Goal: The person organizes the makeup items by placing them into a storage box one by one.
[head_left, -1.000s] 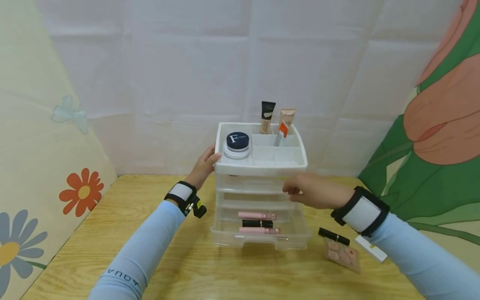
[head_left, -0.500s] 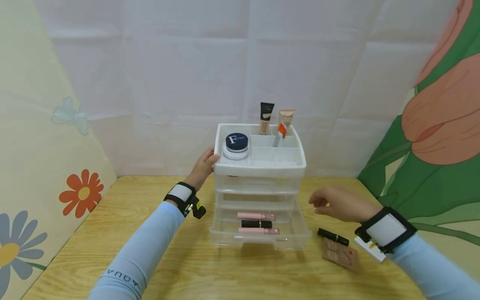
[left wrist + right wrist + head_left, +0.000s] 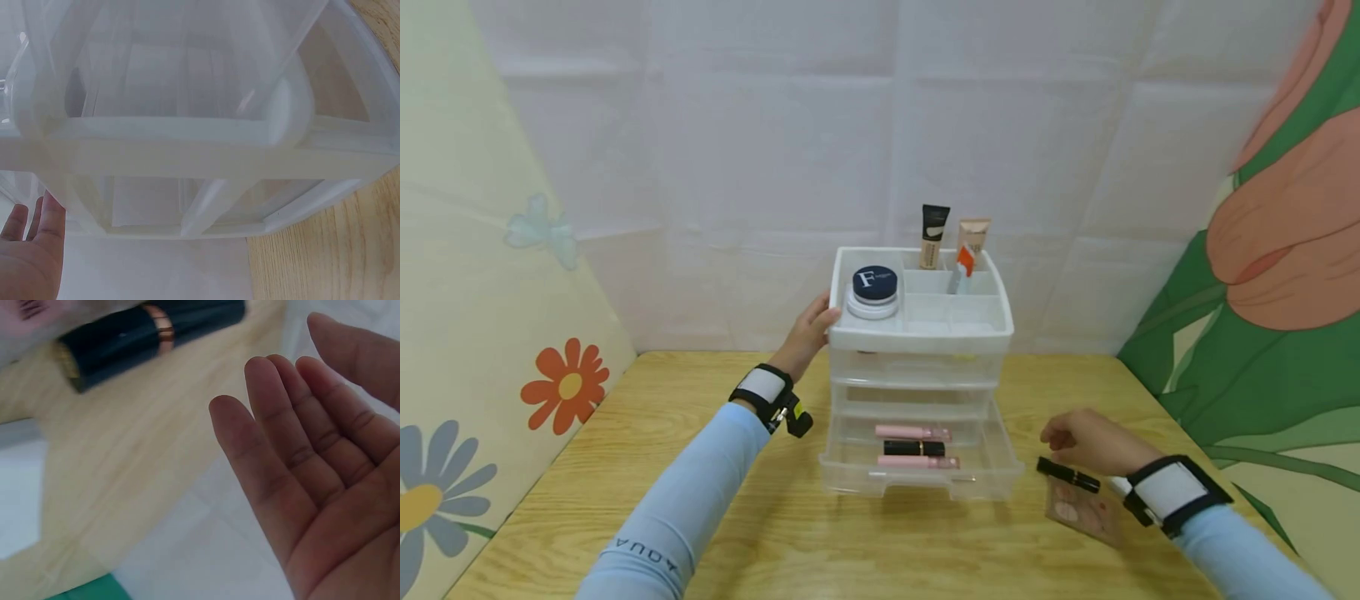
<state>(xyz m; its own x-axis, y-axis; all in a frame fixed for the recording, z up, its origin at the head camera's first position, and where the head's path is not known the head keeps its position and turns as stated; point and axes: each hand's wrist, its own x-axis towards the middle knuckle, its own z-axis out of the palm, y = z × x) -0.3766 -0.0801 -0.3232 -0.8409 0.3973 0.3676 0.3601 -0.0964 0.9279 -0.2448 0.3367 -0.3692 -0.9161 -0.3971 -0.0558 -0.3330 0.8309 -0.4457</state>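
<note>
A white drawer organizer (image 3: 921, 340) stands mid-table, its lowest clear drawer (image 3: 850, 477) pulled out. In that drawer lie two pink tubes (image 3: 917, 461) and a black lipstick tube (image 3: 913, 448). My left hand (image 3: 805, 337) rests against the organizer's left side near the top rim; its fingers (image 3: 51, 228) look straight in the left wrist view. Over the table at right, my right hand (image 3: 1097, 443) hovers with nothing in it, fingers loosely bent. Just below it is another black lipstick tube (image 3: 1068, 474), gold-banded in the right wrist view, at a makeup palette (image 3: 1082, 512).
A dark-lidded round jar (image 3: 874, 283) sits in the organizer's top tray, left side. Upright tubes, one black-capped (image 3: 933, 236), stand in its rear compartments. A white box (image 3: 19, 487) lies beyond the palette, mostly hidden by my right wrist in the head view.
My right hand has moved from the organizer's right front, rightward and down, to above the loose lipstick tube. My left hand has stayed at the organizer's side.
</note>
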